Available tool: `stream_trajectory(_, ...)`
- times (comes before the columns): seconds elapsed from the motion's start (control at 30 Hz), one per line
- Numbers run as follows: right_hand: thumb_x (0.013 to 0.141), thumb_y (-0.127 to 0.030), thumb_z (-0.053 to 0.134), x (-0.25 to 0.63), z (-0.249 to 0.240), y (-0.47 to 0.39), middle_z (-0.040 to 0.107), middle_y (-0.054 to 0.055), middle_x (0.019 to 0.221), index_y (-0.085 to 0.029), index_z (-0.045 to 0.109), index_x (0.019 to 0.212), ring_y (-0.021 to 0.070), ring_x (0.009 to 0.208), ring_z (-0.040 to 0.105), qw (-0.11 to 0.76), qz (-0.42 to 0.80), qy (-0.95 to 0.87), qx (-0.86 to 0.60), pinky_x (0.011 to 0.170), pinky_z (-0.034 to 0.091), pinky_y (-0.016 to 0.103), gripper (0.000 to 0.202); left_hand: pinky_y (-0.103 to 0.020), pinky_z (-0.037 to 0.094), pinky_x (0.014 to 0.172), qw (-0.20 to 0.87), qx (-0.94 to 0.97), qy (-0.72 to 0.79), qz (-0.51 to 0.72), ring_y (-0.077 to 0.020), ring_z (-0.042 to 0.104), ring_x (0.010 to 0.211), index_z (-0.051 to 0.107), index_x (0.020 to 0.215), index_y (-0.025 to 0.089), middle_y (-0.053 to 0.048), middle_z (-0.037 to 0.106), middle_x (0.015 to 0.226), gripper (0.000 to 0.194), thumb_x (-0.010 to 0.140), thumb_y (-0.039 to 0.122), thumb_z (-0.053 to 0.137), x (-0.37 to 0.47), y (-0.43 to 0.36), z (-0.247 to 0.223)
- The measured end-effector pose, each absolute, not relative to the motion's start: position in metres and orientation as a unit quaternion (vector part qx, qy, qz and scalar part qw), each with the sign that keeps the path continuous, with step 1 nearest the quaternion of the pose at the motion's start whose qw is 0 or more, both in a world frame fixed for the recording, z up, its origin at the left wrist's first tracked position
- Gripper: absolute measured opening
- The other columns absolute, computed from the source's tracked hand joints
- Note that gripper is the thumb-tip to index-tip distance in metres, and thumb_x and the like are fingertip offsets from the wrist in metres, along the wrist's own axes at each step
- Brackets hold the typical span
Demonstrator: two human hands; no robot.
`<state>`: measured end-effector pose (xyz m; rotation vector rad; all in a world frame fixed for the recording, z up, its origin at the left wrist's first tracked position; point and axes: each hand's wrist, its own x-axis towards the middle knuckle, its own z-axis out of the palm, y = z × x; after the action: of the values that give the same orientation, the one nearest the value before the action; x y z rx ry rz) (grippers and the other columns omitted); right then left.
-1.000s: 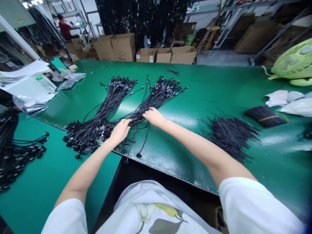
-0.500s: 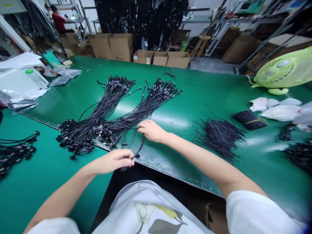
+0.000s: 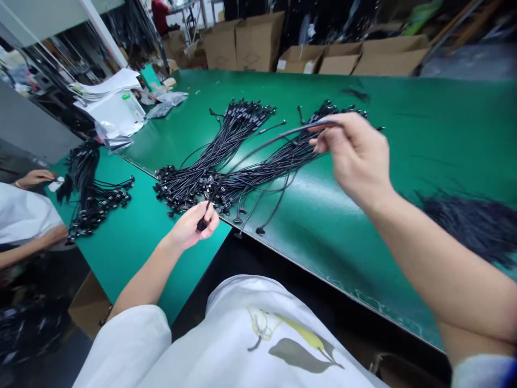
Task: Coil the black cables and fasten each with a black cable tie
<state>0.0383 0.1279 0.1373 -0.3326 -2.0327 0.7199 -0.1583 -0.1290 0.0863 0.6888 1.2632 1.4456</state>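
L fingers (image 3: 210, 214) & R fingers (image 3: 320, 145) clamped on smooth, thin, bowed blk cable (image 3: 283, 134).

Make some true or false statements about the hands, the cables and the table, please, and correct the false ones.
1. The left hand and the right hand hold the same cable. True.
2. The right hand lies flat on the table. False: it is raised above the table.
3. The two bundles on the table are white. False: they are black.
4. Boxes stand beyond the far edge of the table. True.
5. Another person's hand is visible on the left side. True.
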Motion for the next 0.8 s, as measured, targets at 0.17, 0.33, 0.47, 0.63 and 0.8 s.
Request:
stream_trajectory(0.17, 0.095, -0.038, 0.047, 0.057, 0.087, 0.179, 0.065, 0.007, 0.09, -0.021, 0.066, 0.089, 0.0201, 0.088, 0.06, 0.291, 0.157, -0.934, -0.133, 0.082, 0.048, 0.037, 0.027, -0.016, 0.039, 0.045, 0.376, 0.322, 0.443, 0.747, -0.0049, 0.038, 0.05, 0.034, 0.056, 0.017, 0.005, 0.036, 0.06, 0.054, 0.072, 0.047, 0.076, -0.164, -0.146, 0.125)
stream_trajectory(0.33, 0.099, -0.039, 0.036, 0.065, 0.063, 0.148, 0.065, 0.008, 0.097, -0.019, 0.063, 0.094, 0.0179, 0.09, 0.062, 0.227, 0.215, -0.938, -0.149, 0.082, 0.049, 0.032, 0.034, -0.019, 0.045, 0.041, 0.415, 0.368, 0.473, 0.685, -0.0083, 0.054, 0.053, 0.054, 0.064, 0.018, -0.001, 0.059, 0.075, 0.032, 0.077, 0.041, 0.073, -0.168, -0.151, 0.126)
stream_trajectory(0.47, 0.102, -0.043, 0.021, 0.072, 0.113, 0.134, 0.064, 0.003, 0.096, -0.02, 0.055, 0.115, 0.0131, 0.088, 0.062, 0.426, 0.237, -0.854, -0.183, 0.083, 0.048, 0.031, 0.043, -0.015, 0.032, 0.027, 0.479, 0.387, 0.474, 0.629, -0.0043, 0.041, 0.029, 0.061, 0.08, 0.02, 0.002, 0.062, 0.059, 0.021, 0.084, 0.04, 0.065, -0.167, -0.152, 0.118)
stream_trajectory(0.63, 0.099, -0.031, 0.037, 0.083, 0.122, 0.123, 0.067, 0.005, 0.087, -0.017, 0.059, 0.114, 0.0163, 0.076, 0.063, 0.307, 0.121, -0.908, -0.259, 0.069, 0.046, 0.028, 0.03, -0.015, 0.045, 0.037, 0.31, 0.401, 0.519, 0.688, -0.0067, 0.055, 0.039, 0.063, 0.087, 0.02, 0.003, 0.067, 0.063, 0.023, 0.086, 0.043, 0.061, -0.162, -0.144, 0.12)
stream_trajectory(0.8, 0.096, -0.024, 0.043, 0.077, 0.105, 0.047, 0.068, 0.006, 0.08, -0.016, 0.063, 0.089, 0.0154, 0.065, 0.061, 0.05, 0.083, -0.988, -0.121, 0.053, 0.029, 0.025, 0.023, -0.035, 0.051, 0.095, 0.125, 0.581, 0.666, 0.451, -0.0216, 0.063, 0.109, 0.064, 0.115, 0.018, -0.01, 0.068, 0.118, 0.032, 0.093, 0.038, 0.051, -0.114, -0.099, 0.095)
